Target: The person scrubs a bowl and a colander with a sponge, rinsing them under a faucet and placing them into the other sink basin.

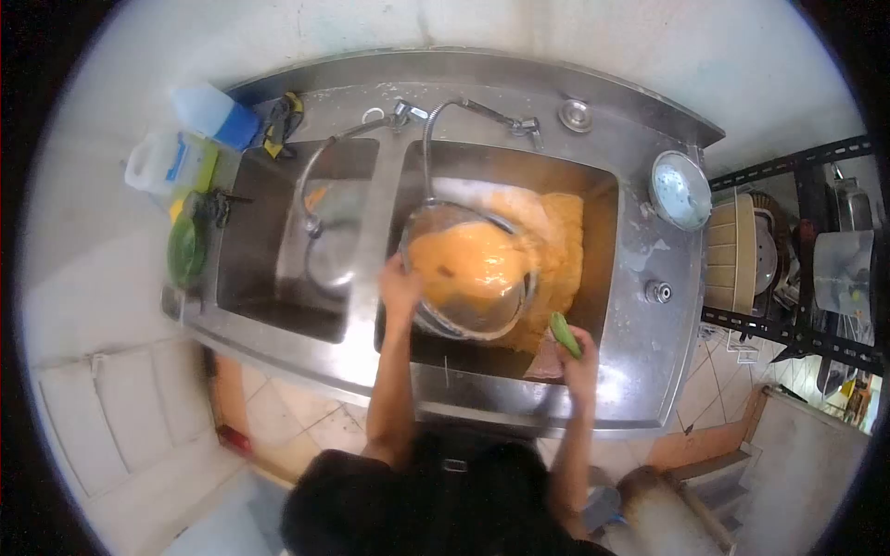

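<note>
In the right basin of the steel sink (366,343), a large round metal pot (468,326) lies tilted, with orange liquid (473,255) in it and more spread across the basin to its right. My left hand (400,285) is closed on the pot's left rim. Near the basin's front right corner, my right hand (580,360) is closed around a green, oblong thing (565,335), which looks like a scrubbing pad. A pinkish, cloth-like piece (545,361) hangs beside those fingers. A flexible metal hose (427,153) arches down from the tap to the pot.
Another spray hose (304,185) drops into the left basin, which holds a blurred round metal vessel (332,255). Detergent jugs (171,165) stand on the left. A metal bowl (681,190) sits on the right ledge, near a dark rack (805,208) with dishes.
</note>
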Demonstrator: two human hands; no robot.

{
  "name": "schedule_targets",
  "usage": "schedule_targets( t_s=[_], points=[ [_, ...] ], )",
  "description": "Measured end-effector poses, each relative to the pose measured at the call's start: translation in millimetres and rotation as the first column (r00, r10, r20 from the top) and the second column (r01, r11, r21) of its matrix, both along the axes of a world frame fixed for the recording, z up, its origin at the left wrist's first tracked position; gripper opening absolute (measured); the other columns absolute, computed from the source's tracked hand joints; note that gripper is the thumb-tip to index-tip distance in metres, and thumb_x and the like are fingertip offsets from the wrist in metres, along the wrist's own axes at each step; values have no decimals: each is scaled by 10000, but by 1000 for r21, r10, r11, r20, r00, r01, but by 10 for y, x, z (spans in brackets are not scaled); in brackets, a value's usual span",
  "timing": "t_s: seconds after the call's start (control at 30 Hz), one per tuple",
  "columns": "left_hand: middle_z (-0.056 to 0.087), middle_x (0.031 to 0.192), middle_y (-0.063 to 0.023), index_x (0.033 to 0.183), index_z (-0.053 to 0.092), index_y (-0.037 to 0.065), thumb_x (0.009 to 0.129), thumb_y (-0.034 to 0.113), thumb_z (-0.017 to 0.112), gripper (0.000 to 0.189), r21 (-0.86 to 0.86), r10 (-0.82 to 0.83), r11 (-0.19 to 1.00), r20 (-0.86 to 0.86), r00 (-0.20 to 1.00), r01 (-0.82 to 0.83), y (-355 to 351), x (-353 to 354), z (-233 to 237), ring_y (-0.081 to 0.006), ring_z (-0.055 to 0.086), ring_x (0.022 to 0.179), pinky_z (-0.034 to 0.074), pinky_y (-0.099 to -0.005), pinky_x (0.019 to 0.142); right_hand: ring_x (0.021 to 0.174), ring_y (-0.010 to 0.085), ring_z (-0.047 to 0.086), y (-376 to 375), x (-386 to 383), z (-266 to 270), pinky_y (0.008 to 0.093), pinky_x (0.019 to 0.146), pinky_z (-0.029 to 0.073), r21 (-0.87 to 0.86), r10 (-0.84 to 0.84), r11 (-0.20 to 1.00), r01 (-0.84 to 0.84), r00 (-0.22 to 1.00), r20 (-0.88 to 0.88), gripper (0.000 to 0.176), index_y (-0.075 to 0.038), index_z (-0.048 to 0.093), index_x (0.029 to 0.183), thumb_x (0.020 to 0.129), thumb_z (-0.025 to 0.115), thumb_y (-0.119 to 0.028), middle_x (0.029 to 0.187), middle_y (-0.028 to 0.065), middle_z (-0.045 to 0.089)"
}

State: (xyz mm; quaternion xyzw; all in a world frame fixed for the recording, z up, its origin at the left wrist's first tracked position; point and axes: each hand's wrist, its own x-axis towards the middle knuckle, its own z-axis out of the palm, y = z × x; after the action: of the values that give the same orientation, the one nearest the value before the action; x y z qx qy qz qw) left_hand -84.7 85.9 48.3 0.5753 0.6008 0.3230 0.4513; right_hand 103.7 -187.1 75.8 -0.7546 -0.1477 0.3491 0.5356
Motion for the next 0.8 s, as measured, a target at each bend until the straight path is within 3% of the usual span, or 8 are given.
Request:
schedule_targets(
  t_s=[0.1, 0.2, 0.37, 0.53, 0.63, 0.7, 0.77, 0.8],
  points=[
    [669, 727, -132, 919, 669, 8, 690, 169, 645, 281, -20, -74, 997, -372, 925, 71, -78, 15, 345, -191, 641, 658, 484, -324, 628, 925, 132, 565, 69, 108, -12, 247, 814, 453, -40, 99, 994, -104, 989, -111, 316, -23, 579, 1100, 800, 634, 58, 1018, 55, 614],
    [616, 701, -199, 824, 639, 2, 660, 281, 728, 336, 79, -77, 990, -359, 930, 113, -140, -4, 278, -332, 616, 659, 468, -396, 626, 960, 144, 567, 320, 325, 210, 255, 829, 449, -44, 197, 977, -208, 963, -185, 358, -24, 565, 1136, 796, 623, 73, 1039, 51, 620],
    [580, 631, -135, 812, 619, -4, 653, 240, 742, 316, -77, 3, 997, -296, 955, -27, -119, -212, -46, -256, 621, 647, 473, -395, 590, 1008, 153, 557, 828, 686, 42, 271, 853, 450, 145, 394, 917, -371, 899, -190, 439, -26, 522, 1210, 795, 621, 76, 1086, 56, 606],
    [608, 805, -208, 1177, 457, -69, 684, 105, 674, 566, -310, 2, 951, -16, 1000, -7, -105, -122, 37, -273, 610, 591, 514, -371, 572, 1101, 227, 561, 946, 441, -876, 344, 949, 466, 417, 343, 909, 0, 566, -749, 525, 8, 396, 1340, 841, 556, 38, 1212, 143, 554],
    [390, 1250, -290, 1329, 316, 37, 680, 132, 780, 803, 181, -109, 969, -305, 946, 170, -229, -2, 30, -413, 562, 1011, 490, -489, 827, 1083, 284, 595, 967, 308, -821, 392, 957, 499, 373, 288, 923, 90, 481, -828, 519, 10, 344, 1370, 877, 506, -22, 1222, 200, 540],
    [372, 1259, -312, 1331, 349, 35, 709, 269, 772, 788, -67, -200, 980, -282, 938, 189, -319, 8, 388, -410, 495, 1110, 413, -482, 954, 1063, 276, 607, 912, 292, -940, 392, 948, 505, 307, 234, 947, 94, 456, -859, 513, 17, 358, 1351, 866, 520, -28, 1210, 198, 546],
    [445, 1256, -259, 1221, 538, 89, 745, 401, 712, 595, 343, -189, 648, -793, 580, 680, -471, -60, 448, -389, 511, 1112, 392, -471, 983, 1031, 267, 619, 813, 331, -1122, 377, 918, 517, 291, 206, 948, 129, 449, -870, 484, 20, 392, 1322, 861, 527, -38, 1191, 189, 558],
    [445, 1256, -259, 1221, 538, 89, 745, 401, 712, 595, 333, -194, 663, -788, 584, 671, -472, -89, 361, -389, 511, 1112, 392, -471, 983, 999, 258, 631, 740, 363, -1157, 362, 889, 529, 272, 176, 947, 170, 433, -884, 456, 22, 426, 1292, 855, 534, -49, 1172, 180, 570]
  ],
)
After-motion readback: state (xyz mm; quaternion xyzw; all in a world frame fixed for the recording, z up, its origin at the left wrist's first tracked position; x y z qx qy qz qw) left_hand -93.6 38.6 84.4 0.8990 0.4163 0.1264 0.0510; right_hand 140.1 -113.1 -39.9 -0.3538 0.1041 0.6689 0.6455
